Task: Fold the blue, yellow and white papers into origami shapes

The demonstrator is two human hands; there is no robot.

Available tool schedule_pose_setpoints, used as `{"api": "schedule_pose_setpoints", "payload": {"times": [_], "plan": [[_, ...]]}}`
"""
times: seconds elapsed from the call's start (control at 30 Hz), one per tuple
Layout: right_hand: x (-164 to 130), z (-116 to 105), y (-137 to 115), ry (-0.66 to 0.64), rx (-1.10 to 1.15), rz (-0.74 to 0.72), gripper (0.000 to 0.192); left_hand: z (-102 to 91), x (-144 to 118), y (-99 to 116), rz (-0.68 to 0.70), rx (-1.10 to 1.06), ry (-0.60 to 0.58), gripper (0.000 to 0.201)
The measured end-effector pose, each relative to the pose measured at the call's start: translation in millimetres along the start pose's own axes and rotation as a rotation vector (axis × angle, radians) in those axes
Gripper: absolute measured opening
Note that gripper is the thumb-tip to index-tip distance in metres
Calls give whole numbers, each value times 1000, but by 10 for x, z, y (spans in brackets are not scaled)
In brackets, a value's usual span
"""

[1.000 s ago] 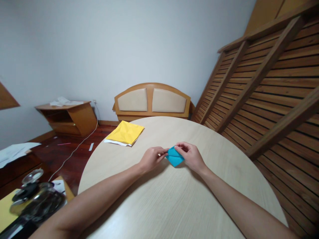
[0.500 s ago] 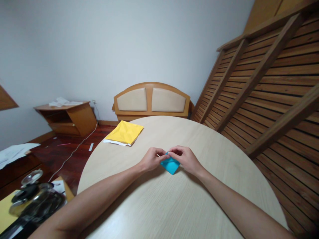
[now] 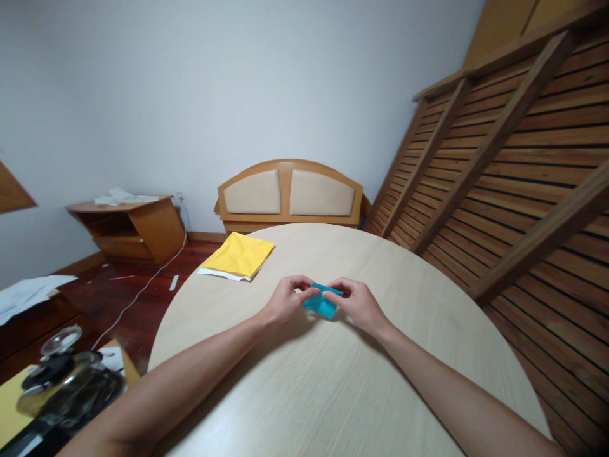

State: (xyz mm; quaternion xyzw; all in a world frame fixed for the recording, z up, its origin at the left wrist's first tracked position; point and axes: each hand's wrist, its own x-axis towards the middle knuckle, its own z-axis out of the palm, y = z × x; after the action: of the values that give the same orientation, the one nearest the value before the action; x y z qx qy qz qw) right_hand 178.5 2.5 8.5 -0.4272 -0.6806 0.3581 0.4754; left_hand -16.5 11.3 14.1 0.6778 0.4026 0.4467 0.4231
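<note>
A small folded sheet of blue paper (image 3: 324,307) is held between both hands, just above the round table (image 3: 304,387). My left hand (image 3: 289,298) pinches its left side, thumb on the near face. At the right side, my right hand (image 3: 356,302) grips it the same way, with the thumb laid across the front. The fingers behind the paper are partly hidden. Further back on the left lies a stack of yellow paper (image 3: 240,254) with white sheets showing beneath.
Behind the table stands a headboard (image 3: 285,190) with cream panels. Slatted wooden boards (image 3: 514,171) lean along the right. At the lower left are a glass pot (image 3: 80,381) and a low cabinet. A white cable (image 3: 143,289) crosses the floor.
The blue paper has turned in the hands, from a point-down diamond to a tilted, roughly four-sided shape. Both thumbs now lie over its face.
</note>
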Motion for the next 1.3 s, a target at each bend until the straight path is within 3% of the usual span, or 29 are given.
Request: {"api": "schedule_pose_setpoints", "payload": {"times": [0.2,0.37,0.77,0.93,1.17,1.3], "plan": [[13,19,-17,56,179,96,39,9,15,10,-67,-210,14,40],[20,23,-35,36,294,143,49,30,11,18,-75,-256,6,42],[32,-24,-29,-21,317,166,54,16,2,-14,-163,-310,8,39],[34,2,0,47,269,140,58,41,18,-28,-205,-381,37,40],[-3,77,18,13,145,70,37,57,14,-48,-209,-449,26,42],[-8,27,-7,-22,-14,60,26,34,10,-61,-180,-323,-41,39]]}}
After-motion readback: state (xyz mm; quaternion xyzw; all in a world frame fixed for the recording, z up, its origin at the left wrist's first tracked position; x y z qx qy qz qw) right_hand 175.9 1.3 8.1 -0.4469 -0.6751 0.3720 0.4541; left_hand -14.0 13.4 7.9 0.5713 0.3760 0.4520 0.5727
